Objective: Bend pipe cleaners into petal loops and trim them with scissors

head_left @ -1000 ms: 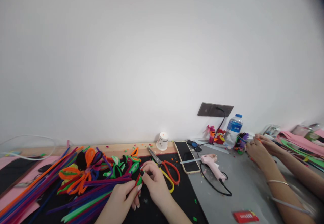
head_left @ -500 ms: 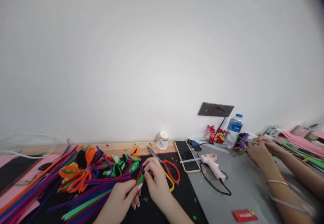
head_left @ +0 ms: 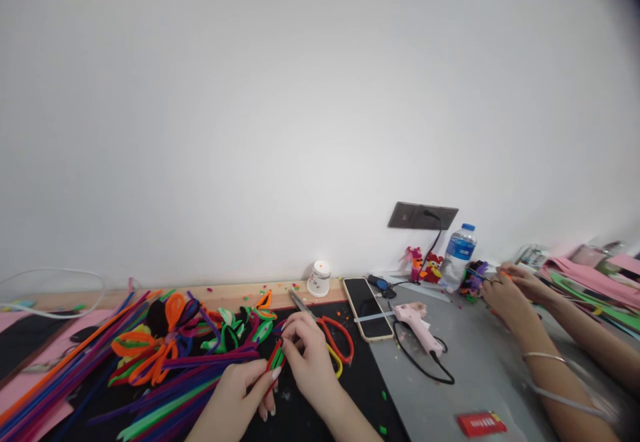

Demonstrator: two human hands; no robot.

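Between my two hands is a small bent piece of red and green pipe cleaners point(head_left: 276, 355), partly hidden by fingers. My left hand point(head_left: 245, 389) pinches its lower end between thumb and fingers. At its upper end, the fingertips of my right hand point(head_left: 306, 347) close on it from the right. Left of my hands lie bundled purple, blue and green pipe cleaners point(head_left: 165, 405) and a looped orange pipe-cleaner flower point(head_left: 173, 339). Green leaf-like loops point(head_left: 230, 335) sit behind. Scissors point(head_left: 337, 339) with red and yellow handles rest just beyond my right hand.
A white paper cup point(head_left: 319, 279) stands upside down by the wall. To the right are a phone point(head_left: 369, 309), a pink glue gun point(head_left: 419, 329) with its cord, a red box point(head_left: 481, 423) and a water bottle point(head_left: 457, 255). A co-worker's hands point(head_left: 505, 295) work at far right.
My hands stay nearly in place, with the right fingers shifting slightly on the pipe cleaners. The view has moved a little to the right. The co-worker's hands have changed position slightly.
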